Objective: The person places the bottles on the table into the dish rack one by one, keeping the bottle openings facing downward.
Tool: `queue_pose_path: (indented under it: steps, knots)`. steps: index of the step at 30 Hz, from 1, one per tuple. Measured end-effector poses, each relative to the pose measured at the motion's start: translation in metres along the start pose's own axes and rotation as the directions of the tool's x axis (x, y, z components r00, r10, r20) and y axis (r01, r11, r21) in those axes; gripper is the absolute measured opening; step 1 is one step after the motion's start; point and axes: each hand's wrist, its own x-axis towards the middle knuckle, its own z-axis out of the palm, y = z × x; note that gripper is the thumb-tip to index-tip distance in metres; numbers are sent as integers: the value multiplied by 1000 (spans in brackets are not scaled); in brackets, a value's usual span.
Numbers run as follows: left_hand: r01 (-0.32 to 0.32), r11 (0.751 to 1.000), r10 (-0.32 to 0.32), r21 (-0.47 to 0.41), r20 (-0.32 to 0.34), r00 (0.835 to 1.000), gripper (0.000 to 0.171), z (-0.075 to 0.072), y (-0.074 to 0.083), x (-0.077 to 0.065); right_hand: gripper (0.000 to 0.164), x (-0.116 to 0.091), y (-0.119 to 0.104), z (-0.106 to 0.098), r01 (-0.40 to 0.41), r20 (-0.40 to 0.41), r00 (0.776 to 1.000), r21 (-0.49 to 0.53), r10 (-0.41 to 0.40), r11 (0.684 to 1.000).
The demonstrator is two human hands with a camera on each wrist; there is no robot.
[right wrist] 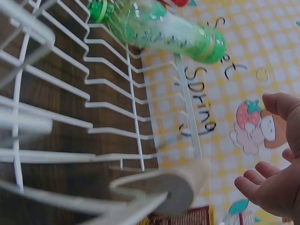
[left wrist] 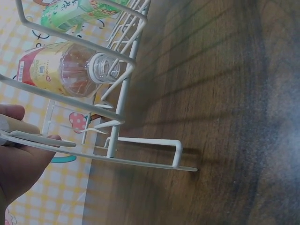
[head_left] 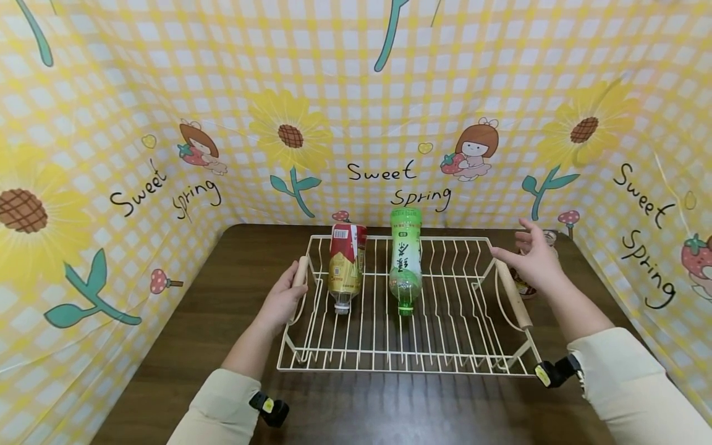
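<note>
A cream wire dish rack (head_left: 406, 372) with wooden handles stands on the table. My left hand (head_left: 280, 300) grips its left handle (head_left: 301, 272). Inside the rack lean two plastic bottles, necks toward me: a red-and-gold labelled bottle (head_left: 347, 262) at left, its threaded neck (left wrist: 104, 68) apparently uncapped, and a green-capped bottle with a green-and-white label (head_left: 406, 247) near the middle. Beyond the right handle (head_left: 513, 295), my right hand (head_left: 536, 262) hovers with its fingers spread, holding nothing. Partly hidden behind that hand is a clear container with a brown label (head_left: 524, 288).
The dark wooden table (head_left: 389, 408) extends in front of the rack and to its left. Yellow checked cloth (head_left: 356, 123) with flower prints encloses the back and both sides. A black wrist device (head_left: 553, 372) on the right arm is close to the rack's front right corner.
</note>
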Motion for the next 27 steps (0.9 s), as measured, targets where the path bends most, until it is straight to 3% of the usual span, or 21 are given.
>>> queue_pose_path:
  steps: [14,27]
  knots:
    - [-2,1000,2,-2,-1,1000,71,0,1,-1,97,-11,34,-17,-5,-153,988,-87,-8,996]
    - [4,1000,-4,24,-4,1000,70,0,2,-1,97,-8,66,-18,-84,-307,950,-70,59,994]
